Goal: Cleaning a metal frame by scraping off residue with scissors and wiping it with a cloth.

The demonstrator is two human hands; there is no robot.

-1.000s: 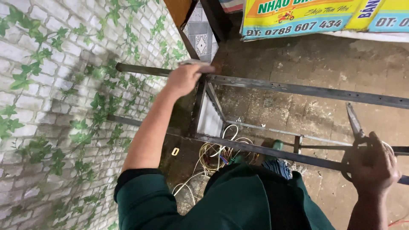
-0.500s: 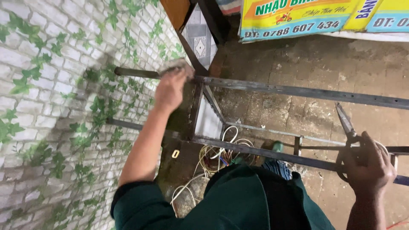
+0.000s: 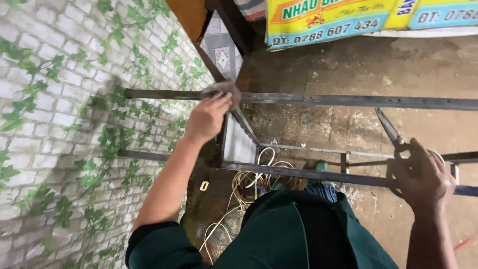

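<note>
Left hand (image 3: 208,117) presses a grey rag (image 3: 222,88), fingers closed on it, against the upper metal bar (image 3: 348,101) (dark, rusty). Right hand (image 3: 422,175), fingers clamped through the handles, holds scissors (image 3: 393,135) blades up, beside the lower bar (image 3: 308,174).

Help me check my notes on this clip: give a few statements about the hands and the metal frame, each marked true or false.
1. The right hand holds a pair of scissors. True.
2. The scissor blades point down at the floor. False: they point up and away from the person, toward the upper bar.
3. The left hand is on the upper bar of the metal frame. True; it seems to press a small greyish piece there.
4. The left hand grips the coil of cable. False: the cable lies on the ground below the frame.
5. The wall is plain white. False: brick pattern with green ivy.
</note>
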